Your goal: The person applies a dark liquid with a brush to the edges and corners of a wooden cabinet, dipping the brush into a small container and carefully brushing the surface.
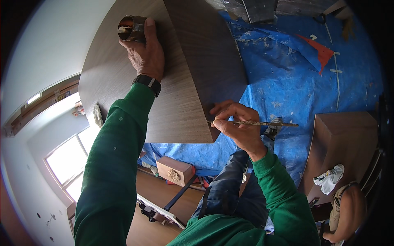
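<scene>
The slender, paint-speckled stick-like tool [269, 123] lies at the front corner of the grey-brown wood-grain cabinet [123, 74], pinched between the thumb and fingers of the right hand [240, 125]; whether its tip touches the edge cannot be determined. Treat it as light, stiff and probably snappable; grip the shaft near the working end. The left hand [147, 53] is closed around a small, dark, stained cylindrical can [140, 29] at the cabinet's upper surface. The can should be light and rigid, possibly slippery if wet; hold by the side wall, upright. A crumpled pale cloth [97, 115] lies near the left forearm. Underfoot, wrinkled blue plastic sheeting [283, 86] may catch the feet; a brown wood-grain box unit [349, 135] limits clearance at right.
</scene>
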### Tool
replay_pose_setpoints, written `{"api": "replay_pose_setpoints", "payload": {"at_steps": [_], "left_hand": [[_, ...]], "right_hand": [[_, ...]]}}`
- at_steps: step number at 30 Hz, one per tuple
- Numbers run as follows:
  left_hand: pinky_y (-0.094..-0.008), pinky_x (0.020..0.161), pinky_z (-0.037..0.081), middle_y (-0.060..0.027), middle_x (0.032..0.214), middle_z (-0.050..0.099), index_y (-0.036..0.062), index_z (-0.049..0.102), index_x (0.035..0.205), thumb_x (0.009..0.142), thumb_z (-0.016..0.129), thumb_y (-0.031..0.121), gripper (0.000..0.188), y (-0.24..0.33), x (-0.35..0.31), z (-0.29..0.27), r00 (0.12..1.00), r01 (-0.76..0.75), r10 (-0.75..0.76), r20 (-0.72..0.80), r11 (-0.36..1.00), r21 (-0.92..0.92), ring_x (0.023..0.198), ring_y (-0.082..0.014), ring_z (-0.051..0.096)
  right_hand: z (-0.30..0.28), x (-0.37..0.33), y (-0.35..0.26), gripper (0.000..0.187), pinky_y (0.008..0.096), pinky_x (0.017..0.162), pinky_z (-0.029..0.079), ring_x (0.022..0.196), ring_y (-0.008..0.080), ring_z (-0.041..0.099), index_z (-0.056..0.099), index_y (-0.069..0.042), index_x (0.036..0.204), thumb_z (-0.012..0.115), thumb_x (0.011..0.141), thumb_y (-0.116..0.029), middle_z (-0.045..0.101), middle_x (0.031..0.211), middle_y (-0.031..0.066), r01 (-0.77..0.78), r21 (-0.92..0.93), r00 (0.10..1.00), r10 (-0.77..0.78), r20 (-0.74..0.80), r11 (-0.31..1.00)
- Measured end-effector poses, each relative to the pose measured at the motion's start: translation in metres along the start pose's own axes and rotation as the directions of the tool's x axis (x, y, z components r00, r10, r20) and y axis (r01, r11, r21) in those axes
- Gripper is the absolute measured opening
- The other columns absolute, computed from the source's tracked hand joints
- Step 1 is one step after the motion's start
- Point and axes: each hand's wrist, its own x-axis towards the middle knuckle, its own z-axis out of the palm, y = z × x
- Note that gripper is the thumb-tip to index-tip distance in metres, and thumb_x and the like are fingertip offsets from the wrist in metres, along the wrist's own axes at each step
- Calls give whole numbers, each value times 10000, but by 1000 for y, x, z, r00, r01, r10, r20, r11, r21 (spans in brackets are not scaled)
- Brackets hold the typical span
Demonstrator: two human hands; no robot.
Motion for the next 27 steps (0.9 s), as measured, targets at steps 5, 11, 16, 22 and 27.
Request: {"api": "replay_pose_setpoints", "payload": {"at_steps": [5, 11, 16, 22, 27], "left_hand": [[-500, 1041, 447, -238, 1299, 591, 28, 356, 1423, 880, 683, 627, 872, -2, 0, 0, 1000, -8, 8, -6, 1000, 9, 1225, -392, 593], [-501, 1031, 448, -228, 1295, 594, 27, 366, 1415, 877, 681, 625, 864, 0, 0, -1, 1000, 2, -2, -8, 1000, 7, 1212, -384, 598], [-495, 1024, 452, -225, 1277, 605, 25, 371, 1409, 879, 686, 611, 850, 1, -1, 1, 1000, -2, 2, -9, 1000, 13, 1198, -379, 607], [-491, 1023, 453, -228, 1276, 607, 25, 375, 1401, 885, 685, 606, 837, -2, 1, 0, 1000, -23, 23, -10, 1000, 10, 1200, -380, 608], [-491, 1022, 455, -229, 1276, 607, 15, 374, 1397, 888, 682, 613, 843, -1, 0, 0, 1000, -31, 31, -2, 999, 11, 1204, -382, 606]], "right_hand": [[-1, -2, -3, 73, 302, 818, 570, 959, 156, 689, 711, -19, 899, 755, 848, 8, 715, 1020, 121, -35, 7, 999, 35, 13, 999], [3, 0, -4, 75, 300, 819, 567, 951, 153, 690, 708, -19, 906, 753, 858, 17, 715, 1020, 121, -30, 24, 999, 31, -30, 999], [1, 0, 0, 81, 299, 809, 562, 957, 153, 689, 707, -19, 905, 757, 850, 13, 715, 1018, 122, -14, 6, 1000, 14, -15, 1000], [0, -4, -3, 73, 303, 815, 562, 954, 156, 689, 710, -19, 893, 756, 843, 7, 712, 1022, 123, -47, 18, 999, 47, 9, 999], [-2, -8, 0, 72, 308, 807, 569, 953, 156, 689, 710, -17, 892, 755, 841, 5, 707, 1034, 126, -31, 4, 999, 31, 30, 1000]]}}
